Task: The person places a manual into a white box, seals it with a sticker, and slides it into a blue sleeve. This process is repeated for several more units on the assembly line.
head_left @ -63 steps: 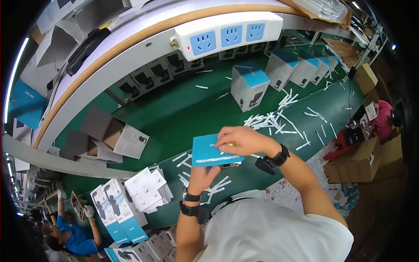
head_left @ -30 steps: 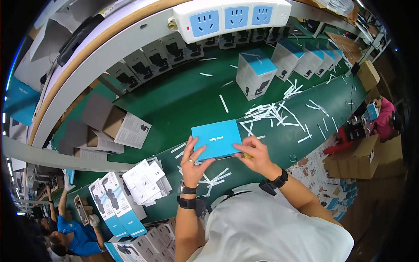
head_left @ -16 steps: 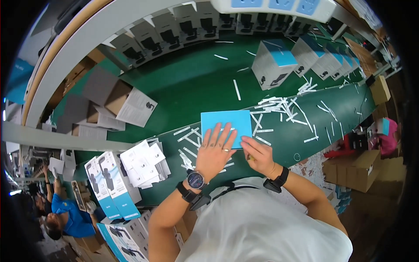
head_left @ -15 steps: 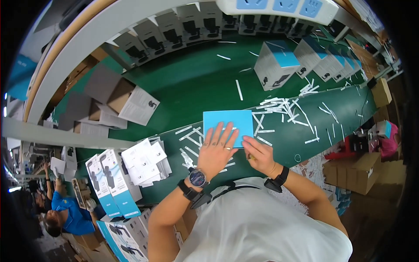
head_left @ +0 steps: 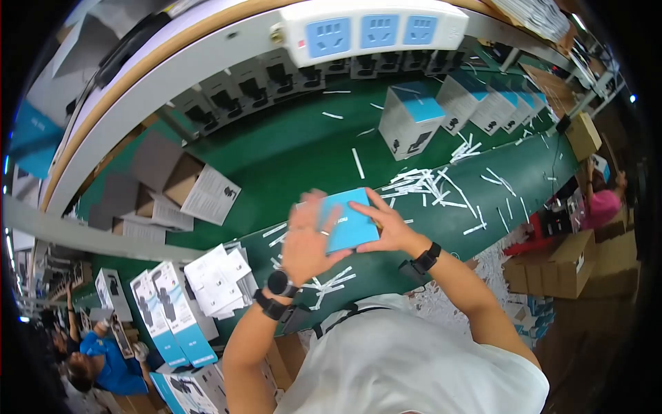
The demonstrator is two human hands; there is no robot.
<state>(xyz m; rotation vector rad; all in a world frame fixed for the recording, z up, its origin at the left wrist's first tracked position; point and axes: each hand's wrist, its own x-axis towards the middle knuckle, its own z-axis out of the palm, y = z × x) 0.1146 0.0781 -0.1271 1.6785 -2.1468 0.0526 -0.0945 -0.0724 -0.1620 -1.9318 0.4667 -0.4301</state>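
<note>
Currently, right hand [head_left: 395, 230] grips blue box [head_left: 353, 233] at right end; blurred left hand [head_left: 304, 241], fingers extended, overlaps left edge, contact unclear.

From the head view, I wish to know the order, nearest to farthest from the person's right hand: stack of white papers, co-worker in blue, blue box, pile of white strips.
1. Blue box: in the right hand.
2. Pile of white strips: ahead, slightly right.
3. Stack of white papers: to the left.
4. Co-worker in blue: farther left.

Papers [head_left: 219, 281] lie left of the box [head_left: 352, 234], heaped strips [head_left: 418, 182] to its right.
</note>
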